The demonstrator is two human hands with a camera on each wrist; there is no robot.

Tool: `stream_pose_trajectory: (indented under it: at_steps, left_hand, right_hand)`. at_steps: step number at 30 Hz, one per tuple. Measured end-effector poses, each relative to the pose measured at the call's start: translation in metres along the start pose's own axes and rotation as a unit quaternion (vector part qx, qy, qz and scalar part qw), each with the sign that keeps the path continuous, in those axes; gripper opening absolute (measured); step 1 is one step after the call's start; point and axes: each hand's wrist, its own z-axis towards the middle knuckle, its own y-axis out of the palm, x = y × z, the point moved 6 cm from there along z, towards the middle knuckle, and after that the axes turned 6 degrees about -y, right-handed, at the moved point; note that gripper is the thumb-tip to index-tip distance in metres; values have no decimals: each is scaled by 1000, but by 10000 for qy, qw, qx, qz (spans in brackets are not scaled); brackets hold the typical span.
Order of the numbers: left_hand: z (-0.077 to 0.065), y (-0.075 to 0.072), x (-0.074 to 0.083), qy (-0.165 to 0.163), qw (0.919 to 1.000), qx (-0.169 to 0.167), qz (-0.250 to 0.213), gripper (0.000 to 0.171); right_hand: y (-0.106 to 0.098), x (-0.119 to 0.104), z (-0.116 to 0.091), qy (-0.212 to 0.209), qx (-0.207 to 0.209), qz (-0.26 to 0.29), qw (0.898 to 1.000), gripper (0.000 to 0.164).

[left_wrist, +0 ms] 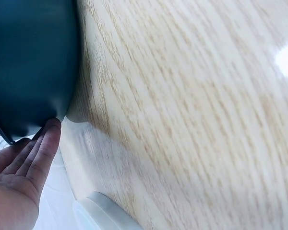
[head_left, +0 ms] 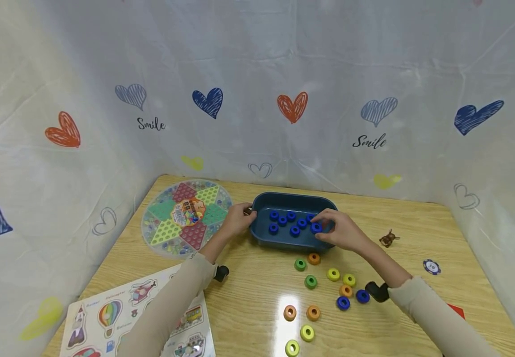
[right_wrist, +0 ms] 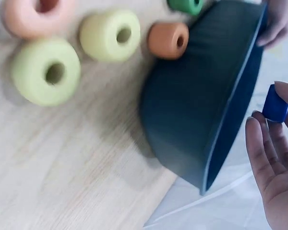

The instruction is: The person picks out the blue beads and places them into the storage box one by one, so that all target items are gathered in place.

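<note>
A dark teal tub stands on the table with several blue rings on its floor. At its left end my left hand grips the rim; in the left wrist view the fingers lie against the outer wall. My right hand is over the tub's right end. Between thumb and fingertips it pinches a blue ring, which the right wrist view shows held above the rim.
Green, orange, yellow and blue rings lie scattered in front of the tub. Leftward are a round star-patterned game board and a picture puzzle board. A small brown figurine and a poker chip lie right. Printed curtains surround the table.
</note>
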Motion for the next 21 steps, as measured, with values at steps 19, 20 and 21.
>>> stream_pose_trajectory:
  at_steps: [19, 20, 21]
  left_hand:
    - [-1, 0, 0, 71, 10000, 21, -6, 33]
    - [-1, 0, 0, 73, 10000, 28, -13, 33]
    - [0, 0, 0, 77, 10000, 25, -32, 32]
  right_hand:
    - [33, 49, 30, 500, -1022, -1121, 9872, 31]
    - [33, 48, 30, 446, -998, -1130, 9876, 32]
    - [33, 48, 30, 404, -957, -1120, 9883, 32]
